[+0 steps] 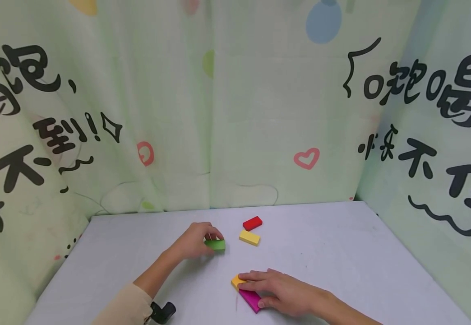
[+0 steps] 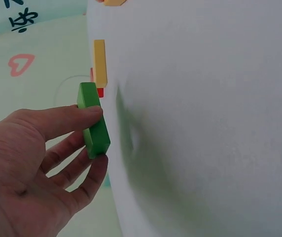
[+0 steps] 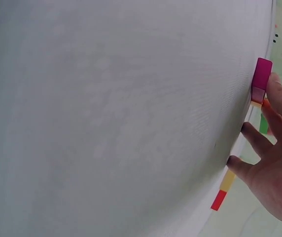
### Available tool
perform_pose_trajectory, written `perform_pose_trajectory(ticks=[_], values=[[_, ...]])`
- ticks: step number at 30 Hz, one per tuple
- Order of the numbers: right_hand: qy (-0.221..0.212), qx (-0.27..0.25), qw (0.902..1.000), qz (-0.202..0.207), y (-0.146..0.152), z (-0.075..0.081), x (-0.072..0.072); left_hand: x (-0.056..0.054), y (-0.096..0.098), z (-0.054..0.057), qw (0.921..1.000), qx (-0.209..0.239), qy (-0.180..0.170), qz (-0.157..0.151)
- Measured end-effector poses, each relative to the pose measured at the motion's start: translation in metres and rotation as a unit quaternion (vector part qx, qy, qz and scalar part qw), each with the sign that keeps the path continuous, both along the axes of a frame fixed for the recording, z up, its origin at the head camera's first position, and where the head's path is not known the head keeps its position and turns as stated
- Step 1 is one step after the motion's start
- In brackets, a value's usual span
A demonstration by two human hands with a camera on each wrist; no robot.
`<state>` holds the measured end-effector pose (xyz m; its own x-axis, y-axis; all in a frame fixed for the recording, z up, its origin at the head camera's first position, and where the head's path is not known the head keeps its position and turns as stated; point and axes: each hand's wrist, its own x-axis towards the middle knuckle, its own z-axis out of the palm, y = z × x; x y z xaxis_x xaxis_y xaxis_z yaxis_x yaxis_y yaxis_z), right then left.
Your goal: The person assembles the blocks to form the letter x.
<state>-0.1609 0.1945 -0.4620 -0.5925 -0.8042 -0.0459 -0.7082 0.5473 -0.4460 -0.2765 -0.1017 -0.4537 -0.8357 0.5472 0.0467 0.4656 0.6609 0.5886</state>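
Note:
My left hand (image 1: 198, 241) pinches a green block (image 1: 215, 245) between thumb and fingers, and the left wrist view shows the green block (image 2: 95, 121) above its shadow. Toward the front, my right hand (image 1: 286, 291) holds a magenta block (image 1: 250, 299) with its thumb at one end and its index finger near the other. An orange block (image 1: 237, 282) touches the magenta one's far end, partly covered by the fingers. In the right wrist view, the thumb lies against the magenta block (image 3: 262, 74), while other fingertips rest on the table.
A yellow block (image 1: 249, 238) and a red block (image 1: 252, 223) lie close together farther back on the white table (image 1: 320, 253). Printed curtains (image 1: 256, 113) stand behind and on both sides. A black wrist-worn device (image 1: 163, 312) sits by the left sleeve.

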Motion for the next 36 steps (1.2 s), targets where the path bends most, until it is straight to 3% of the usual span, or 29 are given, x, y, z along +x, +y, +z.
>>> perform_pose_trajectory(ticks=[17,25,36], values=[[-0.002,-0.004,1.0,0.001,0.0,-0.002,0.002,0.035,-0.004,-0.006,0.9997,0.006,-0.024,-0.001],[-0.002,-0.002,1.0,0.001,0.001,-0.003,0.001,0.055,-0.002,-0.004,0.9993,0.017,-0.033,-0.001],[0.0,-0.001,1.0,-0.005,0.0,-0.002,0.001,0.078,0.006,0.0,0.9983,0.026,-0.048,0.022]])
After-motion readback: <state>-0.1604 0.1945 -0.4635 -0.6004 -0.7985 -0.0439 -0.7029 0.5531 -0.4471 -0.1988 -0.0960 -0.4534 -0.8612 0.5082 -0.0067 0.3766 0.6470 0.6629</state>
